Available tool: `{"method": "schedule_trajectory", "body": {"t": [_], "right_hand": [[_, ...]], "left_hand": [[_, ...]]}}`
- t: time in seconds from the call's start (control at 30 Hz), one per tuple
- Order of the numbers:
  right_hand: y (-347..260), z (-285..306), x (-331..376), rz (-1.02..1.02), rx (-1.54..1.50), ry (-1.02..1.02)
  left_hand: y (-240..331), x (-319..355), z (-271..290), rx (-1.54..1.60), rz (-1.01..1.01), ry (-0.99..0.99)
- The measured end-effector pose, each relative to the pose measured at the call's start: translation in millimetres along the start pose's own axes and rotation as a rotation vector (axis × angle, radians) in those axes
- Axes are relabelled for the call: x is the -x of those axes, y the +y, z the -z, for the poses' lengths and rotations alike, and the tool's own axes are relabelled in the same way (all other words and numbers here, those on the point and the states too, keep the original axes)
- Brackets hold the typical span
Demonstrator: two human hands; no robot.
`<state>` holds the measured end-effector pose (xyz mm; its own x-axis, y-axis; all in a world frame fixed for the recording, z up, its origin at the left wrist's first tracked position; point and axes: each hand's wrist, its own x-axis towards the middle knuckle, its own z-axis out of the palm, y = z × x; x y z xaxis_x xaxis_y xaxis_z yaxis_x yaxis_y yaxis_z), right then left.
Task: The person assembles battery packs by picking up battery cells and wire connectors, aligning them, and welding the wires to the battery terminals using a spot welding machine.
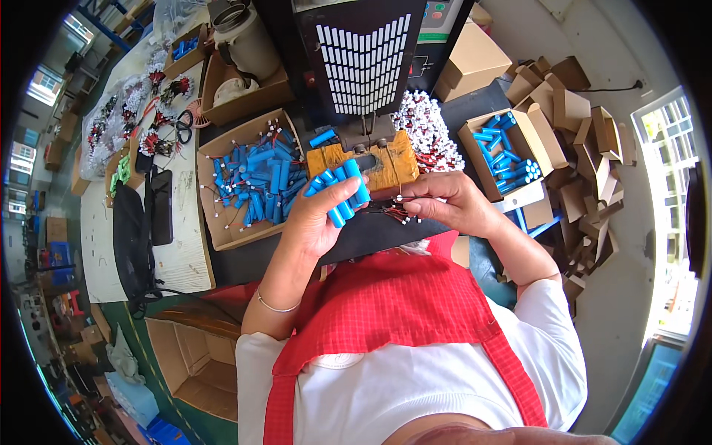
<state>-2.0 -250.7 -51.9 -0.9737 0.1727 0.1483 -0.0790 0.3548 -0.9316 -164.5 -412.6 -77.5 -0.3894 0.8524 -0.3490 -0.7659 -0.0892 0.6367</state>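
Observation:
My left hand (315,219) is closed around several blue cylindrical battery cells (343,183), held side by side in front of a worn yellow block (397,162). That block sits at the base of a black machine (363,67). Just right of the cells, my right hand (454,204) pinches a thin wire lead (401,198) with a small white end. Below the fingertips more dark and red wire leads (393,213) lie on the black work surface. One loose blue cell (322,139) rests to the left of the block.
On the left a cardboard tray (213,228) holds many blue cells with wires. A heap of white connectors (424,122) lies behind my right hand. An open box (547,141) of blue cells stands at right. A phone (162,208) and scissors (184,127) lie on the left table.

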Motion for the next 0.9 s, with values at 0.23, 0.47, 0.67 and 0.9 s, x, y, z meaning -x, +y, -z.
{"method": "schedule_trajectory", "body": {"t": [0.23,0.47,0.67,0.9], "right_hand": [[8.5,-15.4,-0.1,-0.235,-0.278,0.206],[15.2,-27.1,-26.0,-0.319,-0.241,0.366],[17.4,-23.6,-37.4,-0.379,-0.278,0.301],[16.4,-23.2,-41.1,-0.403,-0.261,0.298]], "left_hand": [[2.4,-0.4,3.3,-0.155,-0.093,-0.037],[-3.4,-18.5,-4.5,-1.199,-0.816,0.163],[-3.8,-28.4,-5.2,-1.314,-0.992,0.163],[-2.0,-28.9,-7.1,-1.342,-0.972,0.151]]}}
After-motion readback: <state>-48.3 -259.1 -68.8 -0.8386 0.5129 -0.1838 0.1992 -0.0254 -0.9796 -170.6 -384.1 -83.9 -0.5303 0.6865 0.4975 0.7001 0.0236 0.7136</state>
